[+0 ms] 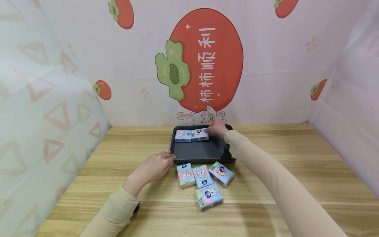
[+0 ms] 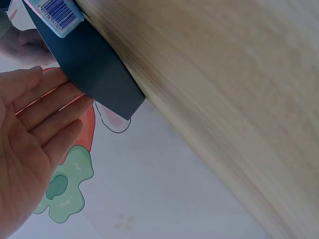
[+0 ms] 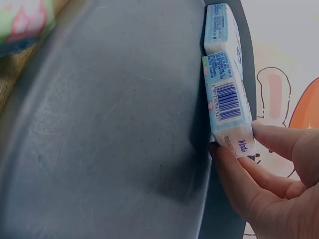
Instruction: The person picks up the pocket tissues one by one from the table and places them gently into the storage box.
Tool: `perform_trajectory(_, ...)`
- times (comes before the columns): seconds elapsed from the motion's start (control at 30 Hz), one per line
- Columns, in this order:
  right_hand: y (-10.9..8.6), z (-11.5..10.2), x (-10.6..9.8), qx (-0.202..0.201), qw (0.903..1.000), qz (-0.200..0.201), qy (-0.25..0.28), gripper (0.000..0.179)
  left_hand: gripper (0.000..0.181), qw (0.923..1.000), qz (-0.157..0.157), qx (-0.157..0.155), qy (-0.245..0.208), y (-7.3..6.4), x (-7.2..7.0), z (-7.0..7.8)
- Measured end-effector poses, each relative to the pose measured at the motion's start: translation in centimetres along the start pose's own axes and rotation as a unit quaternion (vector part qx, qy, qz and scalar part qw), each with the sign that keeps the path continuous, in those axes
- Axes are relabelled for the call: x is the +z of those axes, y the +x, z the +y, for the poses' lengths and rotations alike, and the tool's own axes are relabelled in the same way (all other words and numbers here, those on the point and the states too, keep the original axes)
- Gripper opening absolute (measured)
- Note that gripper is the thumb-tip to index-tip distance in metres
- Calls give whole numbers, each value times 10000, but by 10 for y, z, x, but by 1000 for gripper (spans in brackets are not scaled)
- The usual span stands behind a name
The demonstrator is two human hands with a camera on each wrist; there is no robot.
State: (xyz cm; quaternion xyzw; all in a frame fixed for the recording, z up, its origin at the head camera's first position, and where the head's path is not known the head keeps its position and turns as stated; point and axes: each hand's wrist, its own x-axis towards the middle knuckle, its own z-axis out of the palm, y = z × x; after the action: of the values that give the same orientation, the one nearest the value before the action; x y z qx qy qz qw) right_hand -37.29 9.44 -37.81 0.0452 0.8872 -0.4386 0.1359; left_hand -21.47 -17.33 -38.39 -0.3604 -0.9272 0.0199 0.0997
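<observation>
A dark grey tray (image 1: 195,152) lies near the back wall. My right hand (image 1: 218,127) is over its far right part and pinches the right end of a tissue pack (image 3: 229,104) between thumb and fingers. This pack lies along the tray's far side, end to end with another tissue pack (image 1: 183,136) in the far left corner. With fingers extended, my left hand (image 1: 155,164) touches the tray's front left corner. In the left wrist view the fingertips (image 2: 72,132) are near the tray's underside edge, and the palm holds nothing.
Several tissue packs lie loosely grouped on the wooden table (image 1: 133,141) before the tray: one at left (image 1: 186,175), one in the middle (image 1: 202,176), one tilted at right (image 1: 221,173) and one nearest (image 1: 209,196). A printed cloth wall (image 1: 266,98) stands behind.
</observation>
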Motion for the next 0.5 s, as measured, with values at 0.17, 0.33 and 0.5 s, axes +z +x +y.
perform_trajectory(0.17,3,0,2,241,9996,-20,125,27,27,10000,3,12,28,0,1,0)
perform_trajectory(0.33,7,1,3,380,9989,-31,269,28,26,10000,11,40,39,0,0,0)
perform_trajectory(0.5,10,3,4,350,9991,-32,239,29,26,10000,19,65,73,0,0,0)
